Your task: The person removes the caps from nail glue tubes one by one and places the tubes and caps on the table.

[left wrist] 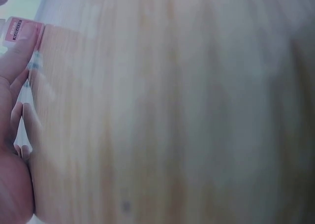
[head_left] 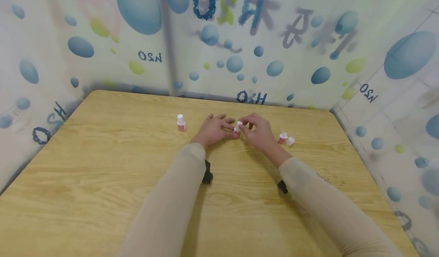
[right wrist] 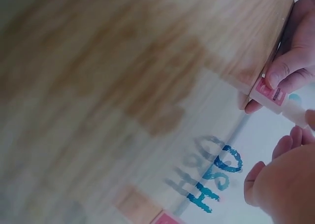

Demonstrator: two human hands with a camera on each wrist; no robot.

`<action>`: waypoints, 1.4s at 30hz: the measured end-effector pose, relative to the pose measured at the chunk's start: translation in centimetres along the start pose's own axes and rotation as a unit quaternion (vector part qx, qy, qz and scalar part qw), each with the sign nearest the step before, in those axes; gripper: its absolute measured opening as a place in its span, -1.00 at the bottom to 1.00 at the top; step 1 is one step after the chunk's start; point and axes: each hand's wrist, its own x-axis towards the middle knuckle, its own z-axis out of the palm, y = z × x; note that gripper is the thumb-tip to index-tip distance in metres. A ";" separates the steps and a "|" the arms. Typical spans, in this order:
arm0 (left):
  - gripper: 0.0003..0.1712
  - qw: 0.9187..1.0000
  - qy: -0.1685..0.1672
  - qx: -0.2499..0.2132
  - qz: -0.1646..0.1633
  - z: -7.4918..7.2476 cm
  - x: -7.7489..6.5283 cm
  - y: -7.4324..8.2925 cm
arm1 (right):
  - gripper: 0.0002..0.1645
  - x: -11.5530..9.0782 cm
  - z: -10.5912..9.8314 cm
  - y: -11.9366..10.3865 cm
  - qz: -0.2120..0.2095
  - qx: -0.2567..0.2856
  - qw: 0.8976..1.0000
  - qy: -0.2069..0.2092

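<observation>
My left hand (head_left: pixel 215 129) lies low on the table and pinches a small white bottle (head_left: pixel 237 130) with a red label between thumb and fingers. The bottle stands upright on the wood. From the other side my right hand (head_left: pixel 258 130) pinches its white cap (head_left: pixel 239 123). In the left wrist view the left thumb (left wrist: pixel 18 54) presses on the bottle's label (left wrist: pixel 22 31). The right wrist view shows the left fingers on the labelled body (right wrist: pixel 270 93) and the right fingers at the white top (right wrist: pixel 294 113), partly hidden.
A similar bottle with a white cap (head_left: pixel 181 122) stands to the left. Right of my right hand stands another red-labelled bottle (head_left: pixel 282 138), with a small white piece like a cap (head_left: pixel 290 141) beside it. A patterned wall (head_left: pixel 212 66) borders the wooden table (head_left: pixel 103 165).
</observation>
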 end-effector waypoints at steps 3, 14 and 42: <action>-0.41 1.000 0.002 0.000 0.002 0.3 0.0 -0.2 | -0.69 -0.1 0.0 0.1 0.007 -0.005 1.000 0.012; -0.43 1.000 0.009 -0.008 0.005 0.0 -0.3 0.0 | -0.72 0.0 0.2 -0.1 -0.003 -0.034 0.999 0.021; -0.40 1.000 0.003 -0.005 -0.002 -0.2 -0.3 0.3 | -0.71 -0.4 0.2 -0.7 0.024 -0.052 0.998 0.015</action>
